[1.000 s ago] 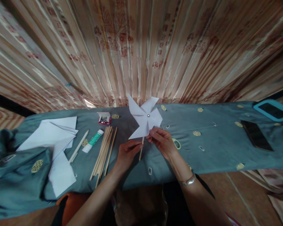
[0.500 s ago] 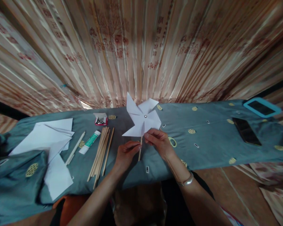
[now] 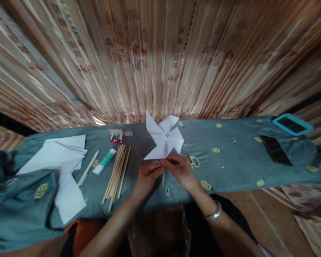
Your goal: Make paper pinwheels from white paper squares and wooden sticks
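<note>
A white paper pinwheel (image 3: 164, 137) with a metal pin at its centre stands on a thin wooden stick (image 3: 163, 177) over the blue-grey cloth. My left hand (image 3: 147, 176) pinches the stick just under the paper. My right hand (image 3: 180, 169) is closed on the same stick from the right, fingertips meeting the left hand's. Yellow-handled scissors (image 3: 193, 161) lie just right of my right hand, partly hidden by it.
A bundle of wooden sticks (image 3: 117, 171), a glue tube (image 3: 105, 161), a pencil (image 3: 88, 167) and a small box of pins (image 3: 116, 136) lie to the left. White paper sheets (image 3: 59, 164) are further left. A dark phone (image 3: 275, 155) and a blue-framed device (image 3: 292, 124) lie right. A curtain hangs behind.
Both hands have drawn together on the stick below the pinwheel; the right hand dropped from the paper's lower edge. The pinwheel stays upright in about the same place.
</note>
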Tool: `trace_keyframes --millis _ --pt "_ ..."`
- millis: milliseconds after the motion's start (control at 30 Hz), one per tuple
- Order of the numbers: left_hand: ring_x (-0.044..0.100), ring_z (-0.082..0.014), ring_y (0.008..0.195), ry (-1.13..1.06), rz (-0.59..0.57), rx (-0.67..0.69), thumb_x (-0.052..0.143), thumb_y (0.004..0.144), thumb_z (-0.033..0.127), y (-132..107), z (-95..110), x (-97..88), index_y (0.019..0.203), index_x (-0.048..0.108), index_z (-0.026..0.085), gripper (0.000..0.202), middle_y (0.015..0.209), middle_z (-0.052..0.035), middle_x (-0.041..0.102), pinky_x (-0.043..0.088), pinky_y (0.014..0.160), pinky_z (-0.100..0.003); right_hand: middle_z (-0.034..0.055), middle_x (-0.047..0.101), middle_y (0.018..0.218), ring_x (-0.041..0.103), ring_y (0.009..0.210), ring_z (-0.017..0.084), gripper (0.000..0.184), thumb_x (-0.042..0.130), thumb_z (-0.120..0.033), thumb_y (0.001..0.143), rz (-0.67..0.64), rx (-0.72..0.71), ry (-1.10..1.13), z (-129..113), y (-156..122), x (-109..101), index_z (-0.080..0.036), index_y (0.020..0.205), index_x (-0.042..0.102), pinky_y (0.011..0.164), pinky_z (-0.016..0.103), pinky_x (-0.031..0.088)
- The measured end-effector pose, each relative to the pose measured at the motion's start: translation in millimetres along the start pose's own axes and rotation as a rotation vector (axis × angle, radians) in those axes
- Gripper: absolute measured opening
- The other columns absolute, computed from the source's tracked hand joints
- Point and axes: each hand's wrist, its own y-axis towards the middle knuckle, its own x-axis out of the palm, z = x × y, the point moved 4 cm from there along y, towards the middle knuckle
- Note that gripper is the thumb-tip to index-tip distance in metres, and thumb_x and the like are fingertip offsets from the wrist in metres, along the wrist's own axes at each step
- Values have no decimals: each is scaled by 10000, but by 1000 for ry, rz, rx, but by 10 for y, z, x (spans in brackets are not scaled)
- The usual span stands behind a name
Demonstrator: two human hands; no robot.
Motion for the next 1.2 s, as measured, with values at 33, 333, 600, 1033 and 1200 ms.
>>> trace_keyframes --millis 33,333,600,1033,1200 --pt "680 -205 801 0 -12 -2 804 631 361 -10 -4 8 787 799 176 243 831 -62 769 517 828 -328 25 706 679 590 633 152 244 687 -405 785 -4 -3 14 1 -2 5 -175 737 753 578 246 447" --pt "678 -214 833 84 -31 4 792 651 381 -105 -59 -5 837 797 174 278 874 -81 763 509 810 -319 -25 570 542 452 521 108 296 706 -443 722 127 -29 -10 -35 35 -264 -173 605 671 515 240 354" --pt "666 -204 771 245 -67 49 732 688 406 -186 -156 -79 818 797 175 274 830 -71 765 498 734 -299 1 616 560 506 525 135 388 634 -534 767 367 -80 -406 -133 61 -1040 -162 703 723 533 254 359" --pt "667 -211 778 323 -105 109 696 716 379 -217 -188 -49 801 804 185 237 809 -74 758 501 732 -298 156 756 989 709 905 276 273 570 -344 897 263 325 -1277 170 638 -2087 -183 991 769 734 312 483" --pt "644 -193 752 338 -113 86 672 744 351 -278 -198 -33 807 799 181 221 798 -69 737 476 694 -281 194 737 989 706 894 313 292 591 -349 868 201 442 -1320 534 759 -2227 -146 977 771 722 348 498"
